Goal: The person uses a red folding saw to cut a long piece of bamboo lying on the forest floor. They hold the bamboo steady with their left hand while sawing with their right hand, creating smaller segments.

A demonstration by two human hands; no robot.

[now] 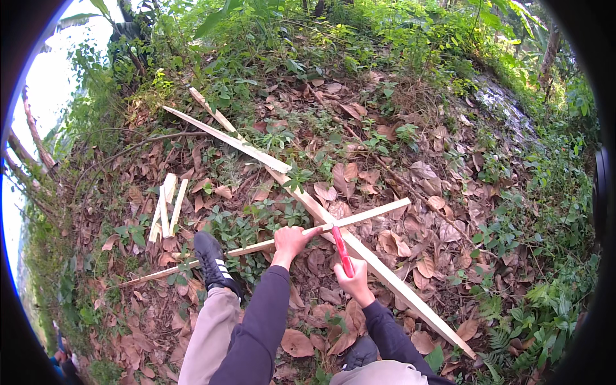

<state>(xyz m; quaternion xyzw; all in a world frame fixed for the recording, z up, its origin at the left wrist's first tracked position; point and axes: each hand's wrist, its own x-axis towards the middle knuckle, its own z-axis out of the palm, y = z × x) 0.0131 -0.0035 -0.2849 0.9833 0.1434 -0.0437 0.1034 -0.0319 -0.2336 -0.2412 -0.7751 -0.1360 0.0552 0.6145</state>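
A thin, pale wooden strip [378, 209] lies slantwise across a longer wooden batten [396, 285]. My left hand [290, 242] is closed around the strip just left of the crossing, its thumb stretched along the wood. In my right hand [353, 282] is a slim red hand tool [340, 246], gripped by its lower end. The tool's far end meets the strip at the crossing; its working edge is too small to make out, so I cannot tell its kind. My left shoe [217, 262] covers part of the strip farther left.
Several short wooden pieces [168, 206] lie left of my foot. More long strips [228, 137] stretch toward the far left. Dry brown leaves [308, 343] and low plants cover the sloping ground. Dense green bushes [359, 45] stand at the back, with a grey rock [504, 106] at the far right.
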